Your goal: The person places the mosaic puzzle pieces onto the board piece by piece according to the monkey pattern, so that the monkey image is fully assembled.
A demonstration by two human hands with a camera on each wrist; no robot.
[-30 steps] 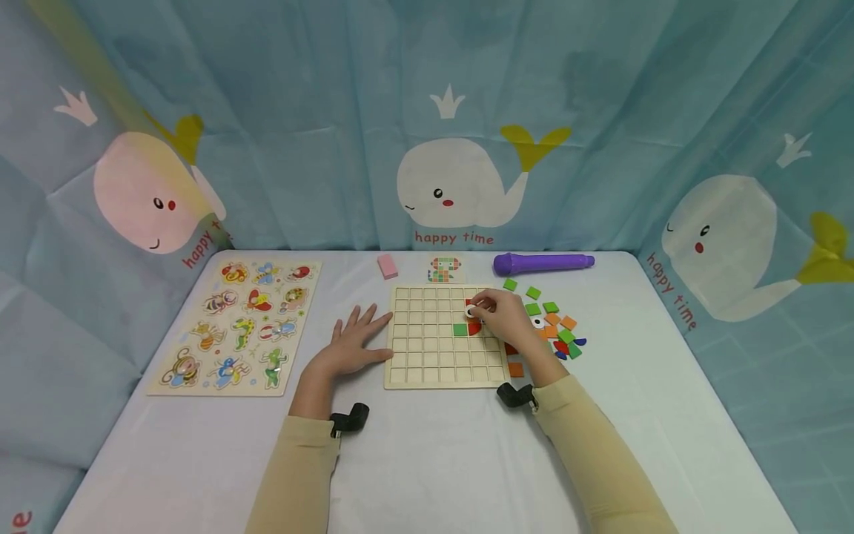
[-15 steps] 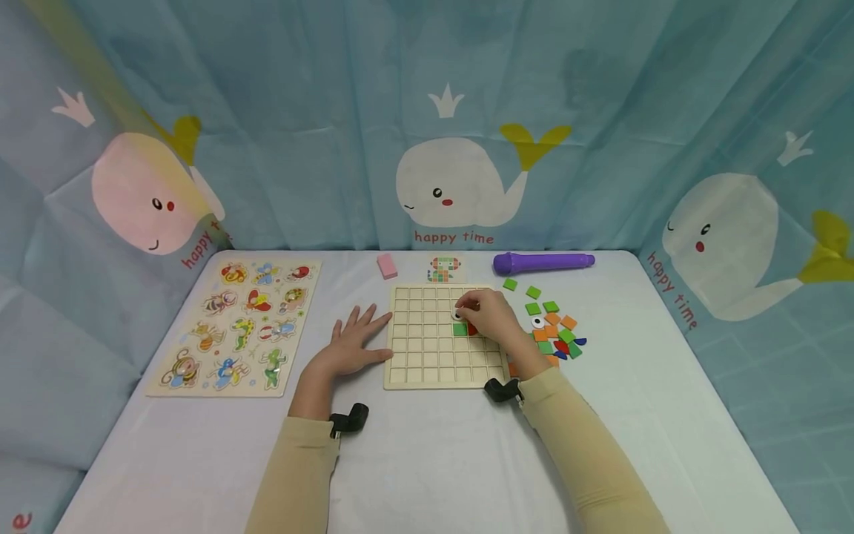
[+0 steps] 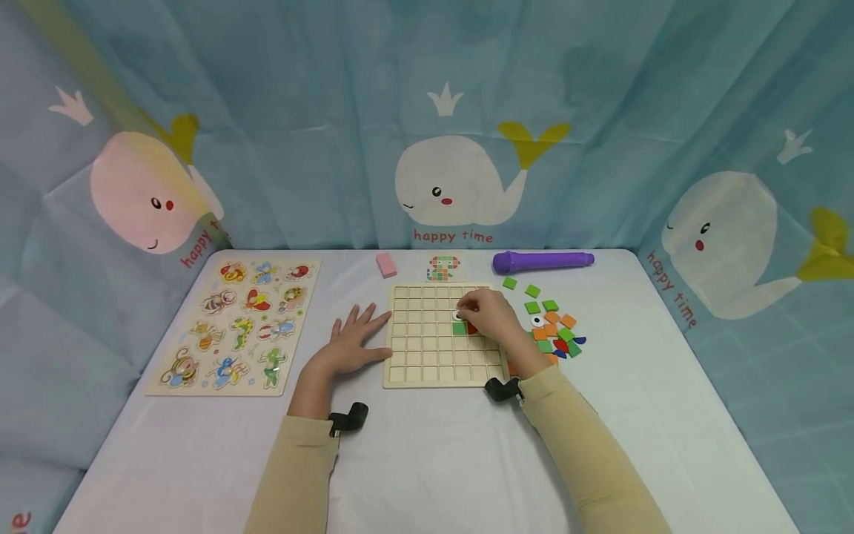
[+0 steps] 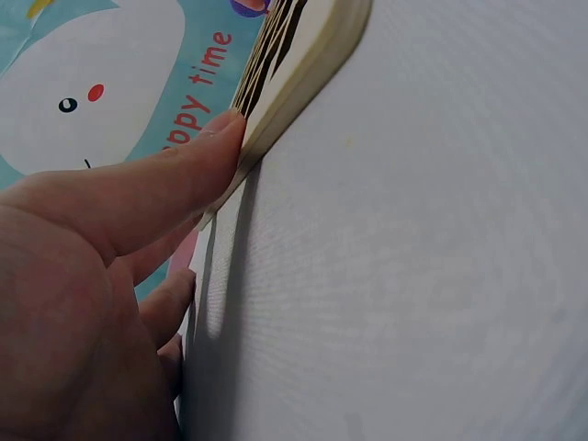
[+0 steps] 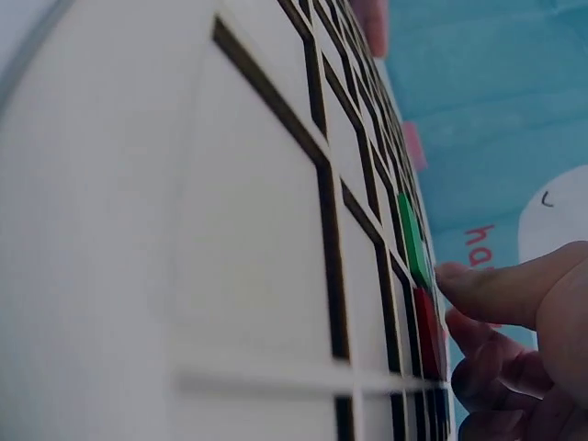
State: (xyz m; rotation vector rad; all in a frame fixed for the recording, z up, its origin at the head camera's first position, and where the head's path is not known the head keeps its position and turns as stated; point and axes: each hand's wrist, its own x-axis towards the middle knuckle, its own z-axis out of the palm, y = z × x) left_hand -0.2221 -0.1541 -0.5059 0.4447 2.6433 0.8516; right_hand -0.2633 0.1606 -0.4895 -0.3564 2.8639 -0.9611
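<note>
My left hand point(image 3: 350, 346) lies spread on the table, with thumb and a fingertip against the left edge of the wooden grid board point(image 3: 422, 347). In the left wrist view its thumb point(image 4: 197, 175) touches the board's side. Over the board's right part, my right hand point(image 3: 492, 317) pinches a white round eye tile point(image 3: 457, 316) in the cell just above a green square tile point(image 3: 459, 328). A red tile point(image 3: 471, 328) sits right of the green one, partly covered by the hand. The right wrist view shows the thumb point(image 5: 487, 289) beside these tiles; the eye tile is hidden there.
Loose green, orange, red and blue tiles point(image 3: 551, 330) lie right of the board with another eye tile point(image 3: 537, 321). Behind are a pink block point(image 3: 386, 265), a pattern card point(image 3: 443, 268) and a purple microphone point(image 3: 543, 262). An insect puzzle board point(image 3: 233, 326) lies left.
My right hand has moved a little left with the eye tile, bringing it above the green tile, and has held there for the last half second. The left hand stays put.
</note>
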